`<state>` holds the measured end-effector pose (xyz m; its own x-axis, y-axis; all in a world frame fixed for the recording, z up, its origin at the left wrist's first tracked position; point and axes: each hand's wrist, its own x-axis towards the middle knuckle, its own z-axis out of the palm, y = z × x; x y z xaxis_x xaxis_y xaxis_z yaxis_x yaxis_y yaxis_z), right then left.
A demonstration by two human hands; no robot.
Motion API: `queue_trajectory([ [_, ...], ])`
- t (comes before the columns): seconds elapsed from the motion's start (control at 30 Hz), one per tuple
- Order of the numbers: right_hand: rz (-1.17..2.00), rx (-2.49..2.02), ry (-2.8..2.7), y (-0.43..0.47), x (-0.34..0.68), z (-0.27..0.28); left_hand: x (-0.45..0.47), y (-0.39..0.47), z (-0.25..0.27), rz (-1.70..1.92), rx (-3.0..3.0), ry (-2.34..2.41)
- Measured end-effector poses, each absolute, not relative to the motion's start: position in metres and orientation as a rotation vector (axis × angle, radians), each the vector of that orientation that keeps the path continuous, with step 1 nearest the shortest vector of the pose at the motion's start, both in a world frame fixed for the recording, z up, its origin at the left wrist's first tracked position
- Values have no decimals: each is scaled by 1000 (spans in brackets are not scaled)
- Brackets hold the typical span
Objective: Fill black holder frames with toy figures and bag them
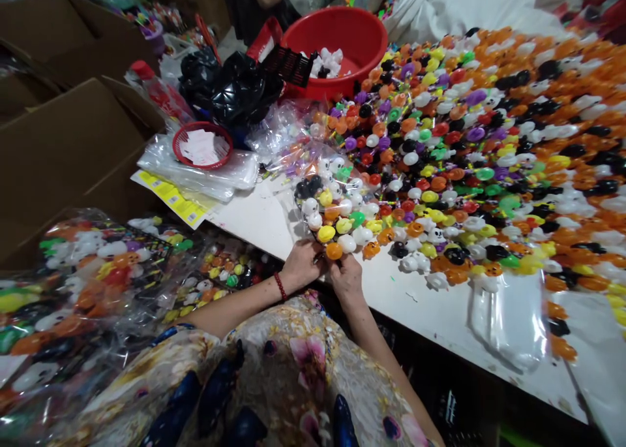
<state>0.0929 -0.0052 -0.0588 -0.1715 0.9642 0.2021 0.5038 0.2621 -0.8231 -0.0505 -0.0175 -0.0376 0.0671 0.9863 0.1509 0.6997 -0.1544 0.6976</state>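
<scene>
At the table's near edge, a clear plastic bag lies filled with small plastic figures in white, yellow, green, black and orange. My left hand, with a red bead bracelet on its wrist, is closed on the bag's near end. My right hand is beside it, fingers pinched on the same end, just below an orange ball-shaped figure. What lies between my fingertips is partly hidden. Close by to the right rests an orange pumpkin figure.
Loose coloured figures are heaped across the right of the white table. A flat clear bag lies near its edge. Behind stand a red basin and a small red basket of paper slips. Filled bags and cartons are left.
</scene>
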Motion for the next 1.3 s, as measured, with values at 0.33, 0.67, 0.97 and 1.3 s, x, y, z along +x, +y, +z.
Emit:
queue_trajectory([
  [0.33,726,-1217,-1820,-11,91,-52,-59,-24,-41,1006,1978,1573],
  [0.67,790,-1121,-1842,-23,91,-68,-59,-24,-53,1019,2214,1644],
  [0.97,887,-954,-2014,-35,92,-41,-83,-24,-50,865,2019,1631],
  [1.3,672,-1362,-1611,35,155,-20,-99,-23,-28,1129,1425,2055],
])
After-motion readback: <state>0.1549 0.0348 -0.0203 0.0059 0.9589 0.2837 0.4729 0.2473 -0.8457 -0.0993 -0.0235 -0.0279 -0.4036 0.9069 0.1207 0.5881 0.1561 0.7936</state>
